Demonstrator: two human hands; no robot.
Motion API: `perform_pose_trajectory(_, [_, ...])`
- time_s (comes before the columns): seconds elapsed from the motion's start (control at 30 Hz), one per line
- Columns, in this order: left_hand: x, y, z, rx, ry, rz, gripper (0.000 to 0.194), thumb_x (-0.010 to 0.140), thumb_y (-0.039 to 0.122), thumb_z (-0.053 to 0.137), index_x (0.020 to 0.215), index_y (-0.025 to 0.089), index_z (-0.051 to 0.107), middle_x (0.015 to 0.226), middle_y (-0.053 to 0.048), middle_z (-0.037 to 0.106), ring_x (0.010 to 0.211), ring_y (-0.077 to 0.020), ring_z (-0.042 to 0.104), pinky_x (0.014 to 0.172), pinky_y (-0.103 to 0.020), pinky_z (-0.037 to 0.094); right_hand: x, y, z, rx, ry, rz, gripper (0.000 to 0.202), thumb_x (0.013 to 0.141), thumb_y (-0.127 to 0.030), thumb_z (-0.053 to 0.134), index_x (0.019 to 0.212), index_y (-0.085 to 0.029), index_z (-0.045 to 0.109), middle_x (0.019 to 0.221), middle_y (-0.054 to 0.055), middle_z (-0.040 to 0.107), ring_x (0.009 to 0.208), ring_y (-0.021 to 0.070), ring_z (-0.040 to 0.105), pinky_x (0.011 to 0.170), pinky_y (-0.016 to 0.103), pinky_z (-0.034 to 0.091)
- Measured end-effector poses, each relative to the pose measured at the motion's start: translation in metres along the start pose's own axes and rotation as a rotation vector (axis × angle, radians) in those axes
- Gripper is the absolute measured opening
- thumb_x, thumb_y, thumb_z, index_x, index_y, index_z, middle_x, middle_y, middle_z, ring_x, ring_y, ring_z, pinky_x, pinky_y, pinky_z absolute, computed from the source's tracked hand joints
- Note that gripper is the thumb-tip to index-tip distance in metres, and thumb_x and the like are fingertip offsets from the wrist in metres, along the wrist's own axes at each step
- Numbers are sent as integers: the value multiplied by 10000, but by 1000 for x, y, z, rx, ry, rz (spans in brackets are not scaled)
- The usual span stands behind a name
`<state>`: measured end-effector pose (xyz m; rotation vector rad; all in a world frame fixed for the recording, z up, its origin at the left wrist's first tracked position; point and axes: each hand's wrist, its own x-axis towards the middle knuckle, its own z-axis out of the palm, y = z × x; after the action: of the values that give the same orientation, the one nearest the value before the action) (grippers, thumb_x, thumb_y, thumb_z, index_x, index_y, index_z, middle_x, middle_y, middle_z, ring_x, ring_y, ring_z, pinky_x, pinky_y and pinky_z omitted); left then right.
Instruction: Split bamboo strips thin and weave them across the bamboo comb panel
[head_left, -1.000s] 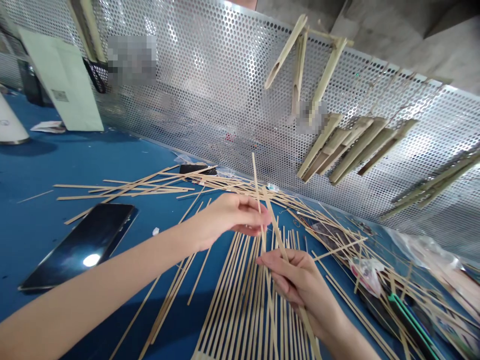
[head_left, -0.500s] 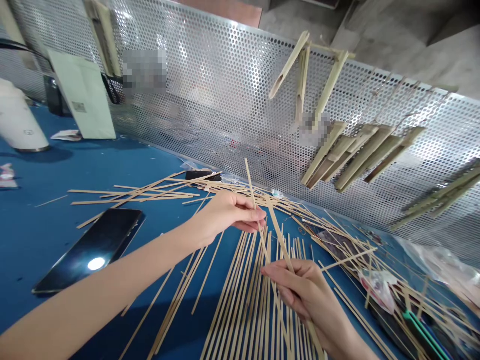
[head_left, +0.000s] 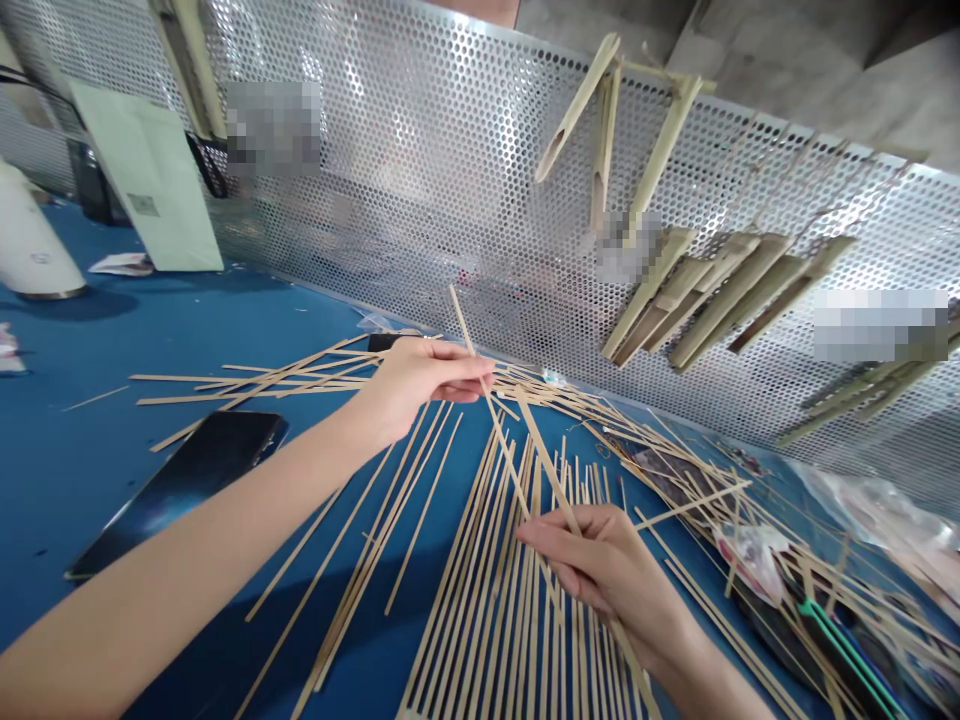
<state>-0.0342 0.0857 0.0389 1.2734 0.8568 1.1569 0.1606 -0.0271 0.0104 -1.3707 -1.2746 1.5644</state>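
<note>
Above the row of strips (head_left: 480,630) laid out side by side on the blue worktop (head_left: 217,320), the head view shows two bare hands at work. The left hand (head_left: 435,378), over the row's far left corner, has its fingers pinching a thin strip (head_left: 504,447) a little below its upper end. The right hand (head_left: 600,560), over the row's right part, pinches the same strip lower down between thumb and forefinger; a wider strip (head_left: 550,465) also runs through this hand, slanting up beyond it and coming out below the palm. Both held strips cross over the row and hide parts of it.

Left of the row lie a few loose strips (head_left: 367,570), partly covered by the left hand, and farther left a dark phone (head_left: 180,490), cut off along its near side by the left forearm. Beyond the row, a heap of strips (head_left: 562,398) spreads across and curves round to its right, where a crumpled plastic wrapper (head_left: 750,560) and a green-edged tool (head_left: 847,650) sit among the tangle. Far off to the row's left stand a white tumbler (head_left: 34,240) and a pale green bag (head_left: 150,180). A perforated metal panel (head_left: 420,200) rises behind everything, with split bamboo pieces (head_left: 731,300) hanging against it.
</note>
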Motion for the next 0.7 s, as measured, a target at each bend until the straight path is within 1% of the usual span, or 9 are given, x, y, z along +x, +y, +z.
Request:
perform_pose_trajectory(0.1, [5,1,-7,-14,36,18,152,680,295,743,737,155,727,742,-70,703,682,-142,652,646,-210,538,1,2,-3,-18,-6,-19,481,781,-369,666,398,-151,472,339,-75,341,319,10,227,372,214,157])
perform_pose_trajectory(0.23, [8,1,-14,-39,23,23,147,678,282,750,733,147,726,738,-65,702,684,-136,654,640,-195,534,1,-2,-5,-5,-16,-47,449,779,-342,672,411,-153,496,349,-74,356,322,13,240,371,210,187])
perform_pose_trajectory(0.3, [8,2,-14,-56,15,31,138,696,269,739,751,143,721,749,-56,702,676,-118,649,640,-176,525,0,-6,-4,6,-4,-44,420,760,-328,692,424,-147,517,349,-74,370,319,11,240,368,205,182])
perform_pose_trajectory(0.37, [4,3,-10,-80,-1,46,112,732,251,710,769,145,713,789,-42,703,694,-103,647,654,-162,517,-3,-9,-3,5,19,-44,414,751,-329,701,426,-142,526,348,-71,377,318,10,238,361,204,164])
perform_pose_trajectory(0.43, [-3,5,-1,-105,-54,48,83,769,219,671,785,144,703,827,-35,703,741,-108,650,682,-171,514,-5,-9,-2,5,41,-58,421,753,-332,700,421,-139,528,346,-69,373,320,8,237,365,202,168])
perform_pose_trajectory(0.5, [-12,6,10,-130,-148,22,78,791,184,638,816,139,697,831,-36,707,784,-130,655,711,-201,518,-7,-9,-3,22,55,-70,414,756,-341,697,431,-135,544,347,-68,368,326,6,233,370,194,174])
perform_pose_trajectory(0.57, [-20,7,20,-162,-237,-13,92,806,151,608,836,144,695,797,-26,711,788,-133,658,726,-216,519,-9,-7,-4,47,61,-69,347,750,-356,702,503,-132,607,356,-69,376,326,1,223,364,185,165])
perform_pose_trajectory(0.63, [-25,5,27,-199,-296,-33,114,818,135,585,819,157,697,767,-9,712,779,-121,658,724,-207,515,-10,-7,-4,70,52,-60,296,733,-380,712,586,-129,655,360,-72,379,317,-5,200,344,178,134])
perform_pose_trajectory(0.7, [-27,3,29,-231,-332,-38,120,820,143,585,790,167,699,761,0,711,775,-116,655,716,-201,510,-10,-7,-4,96,36,-46,296,716,-399,722,615,-126,666,356,-75,366,304,-10,181,323,176,94])
